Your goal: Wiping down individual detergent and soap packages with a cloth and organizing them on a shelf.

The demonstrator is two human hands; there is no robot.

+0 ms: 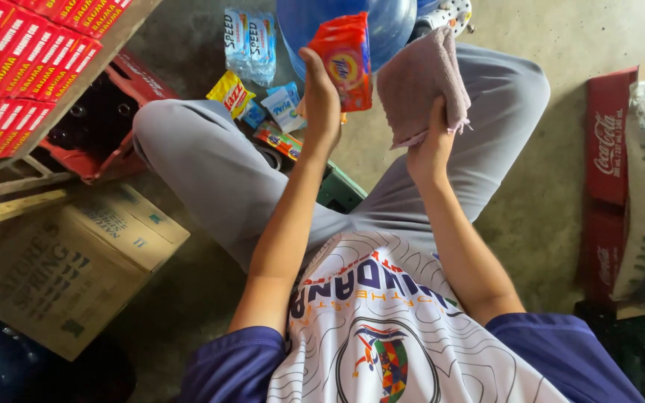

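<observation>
While you sit with knees apart, your left hand (pixel 321 101) grips an orange sachet pack (pixel 345 60) at upper centre of the frame, fingers closed round its edge. Your right hand (pixel 431 145), just right of it, clutches a mauve cloth (pixel 419 82) bunched in its fist. You seem to be mid-wipe (pack and cloth nearly touching); the next move likely calls for pressing cloth against pack while holding it steady. Behind sits a blue water jug (pixel 390 22); more small packets (pixel 263 104) lie on the floor, upper left.
</observation>
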